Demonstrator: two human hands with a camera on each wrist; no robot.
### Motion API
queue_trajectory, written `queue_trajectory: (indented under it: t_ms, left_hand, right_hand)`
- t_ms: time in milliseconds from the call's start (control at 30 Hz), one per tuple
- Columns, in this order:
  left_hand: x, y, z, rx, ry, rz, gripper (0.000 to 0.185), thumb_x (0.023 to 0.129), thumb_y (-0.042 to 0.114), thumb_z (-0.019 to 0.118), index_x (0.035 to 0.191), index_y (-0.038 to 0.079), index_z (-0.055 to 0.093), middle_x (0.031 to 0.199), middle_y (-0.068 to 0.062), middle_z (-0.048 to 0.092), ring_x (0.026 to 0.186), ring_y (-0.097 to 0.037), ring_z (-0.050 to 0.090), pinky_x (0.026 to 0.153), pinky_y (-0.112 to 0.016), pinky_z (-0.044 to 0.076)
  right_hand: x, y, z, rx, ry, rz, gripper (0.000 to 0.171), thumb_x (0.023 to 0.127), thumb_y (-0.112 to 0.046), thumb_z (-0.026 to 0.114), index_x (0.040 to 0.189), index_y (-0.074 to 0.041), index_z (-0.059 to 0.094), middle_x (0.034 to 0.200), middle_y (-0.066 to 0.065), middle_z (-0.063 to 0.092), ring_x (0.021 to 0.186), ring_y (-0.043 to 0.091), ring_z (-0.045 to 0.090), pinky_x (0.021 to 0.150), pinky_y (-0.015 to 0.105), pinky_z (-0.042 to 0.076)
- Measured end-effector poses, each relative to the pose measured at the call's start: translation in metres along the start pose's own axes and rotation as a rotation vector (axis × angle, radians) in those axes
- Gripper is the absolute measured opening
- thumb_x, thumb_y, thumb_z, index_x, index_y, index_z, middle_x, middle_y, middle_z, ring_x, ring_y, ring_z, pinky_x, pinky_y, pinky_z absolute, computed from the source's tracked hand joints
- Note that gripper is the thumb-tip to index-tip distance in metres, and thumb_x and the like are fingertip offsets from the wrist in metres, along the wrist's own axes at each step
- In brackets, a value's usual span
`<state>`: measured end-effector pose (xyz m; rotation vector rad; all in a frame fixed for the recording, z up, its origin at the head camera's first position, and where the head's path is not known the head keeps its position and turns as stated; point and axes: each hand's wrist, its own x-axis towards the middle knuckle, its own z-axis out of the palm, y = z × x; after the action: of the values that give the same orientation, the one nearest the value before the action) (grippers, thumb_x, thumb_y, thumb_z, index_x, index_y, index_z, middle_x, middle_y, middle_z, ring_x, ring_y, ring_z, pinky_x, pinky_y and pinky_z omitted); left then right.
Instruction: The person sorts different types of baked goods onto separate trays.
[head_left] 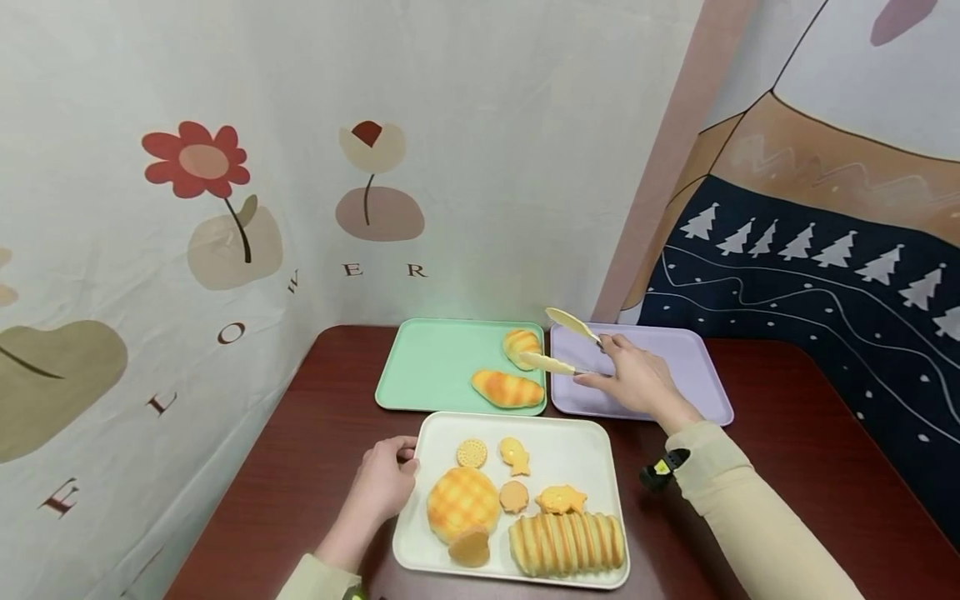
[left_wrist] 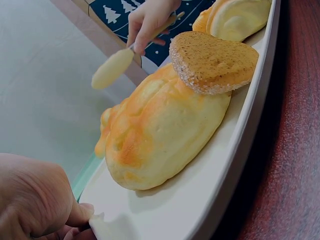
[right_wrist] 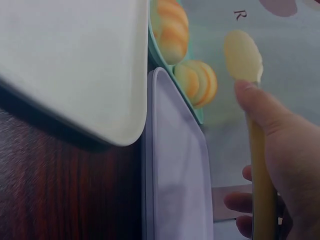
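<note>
- The tongs (head_left: 572, 344) are the thing in play: pale yellow, blades spread wide apart, tips pointing left toward the green tray (head_left: 435, 367), handle end back toward the person's right. Their long axis runs roughly left-right, hovering over the seam between the green tray and the purple tray (head_left: 675, 375).
- The lower blade tip sits right against the small striped bun (head_left: 521, 343) at the green tray's right edge; the upper blade is lifted clear above it. Looks like a release or a fresh approach, and I can't tell which.
- The right hand (head_left: 637, 379) has its fingers curled round the tong handles, loosely enough that the blades gape.
- The long striped loaf (head_left: 507, 388) lies just in front of the bun, on the same tray.
- My read: the step in hand is bread transfer by tongs. A next pick would call for swinging the tips toward the cream tray (head_left: 577, 442) and squeezing on one piece.
- The left hand (head_left: 382, 483) pinches the cream tray's left rim, steadying it; the big checkered bun (head_left: 462, 498), ridged loaf (head_left: 566, 543) and small cookies sit there.
</note>
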<state>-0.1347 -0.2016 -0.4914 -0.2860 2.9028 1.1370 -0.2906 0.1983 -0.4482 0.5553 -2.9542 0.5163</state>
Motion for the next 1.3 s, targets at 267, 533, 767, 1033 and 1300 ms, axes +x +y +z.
queue_trajectory:
  t_ms: [267,533,767,1033,1300]
  left_hand:
    - [0.000,0.002,-0.001,0.004,-0.005,0.005,0.031,0.099,0.003,0.067,0.129,0.003,0.072,0.103,-0.001,0.069,0.095,-0.025,0.066,0.082,-0.047,0.054]
    - [0.000,0.000,-0.001,0.005,-0.005,0.009,0.031,0.099,0.004,0.067,0.129,0.003,0.072,0.104,-0.002,0.070,0.096,-0.025,0.066,0.084,-0.049,0.054]
    - [0.001,0.001,0.000,0.008,-0.005,0.017,0.031,0.099,0.003,0.067,0.129,0.003,0.072,0.103,-0.002,0.070,0.097,-0.026,0.066,0.085,-0.049,0.054]
    - [0.001,0.002,0.000,0.013,-0.005,0.020,0.030,0.099,0.003,0.067,0.129,0.002,0.072,0.103,-0.002,0.070,0.097,-0.027,0.066,0.085,-0.050,0.054]
    - [0.002,0.001,0.000,0.021,-0.004,0.025,0.030,0.099,0.003,0.067,0.129,0.002,0.072,0.103,-0.002,0.070,0.096,-0.026,0.066,0.084,-0.049,0.054]
  right_hand:
    - [-0.026,-0.001,-0.016,-0.002,0.064,-0.052,0.111,0.087,-0.081,0.065,0.154,0.006,0.049,0.144,0.025,0.058,0.103,0.042,0.070,0.086,0.060,0.057]
    - [-0.053,-0.006,-0.032,-0.027,0.079,-0.082,0.110,0.087,-0.084,0.060,0.153,0.004,0.050,0.137,0.021,0.062,0.093,0.036,0.070,0.080,0.056,0.059]
    - [-0.075,-0.012,-0.047,-0.024,0.077,-0.072,0.105,0.086,-0.080,0.067,0.152,0.001,0.051,0.129,0.017,0.064,0.083,0.028,0.066,0.073,0.049,0.060]
    - [-0.097,-0.018,-0.055,-0.035,0.084,-0.071,0.101,0.082,-0.080,0.072,0.149,-0.006,0.055,0.126,0.010,0.064,0.077,0.019,0.062,0.067,0.040,0.057]
    - [-0.123,-0.020,-0.064,-0.086,0.091,-0.120,0.093,0.082,-0.079,0.072,0.144,-0.011,0.059,0.127,0.005,0.064,0.075,0.014,0.062,0.059,0.031,0.051]
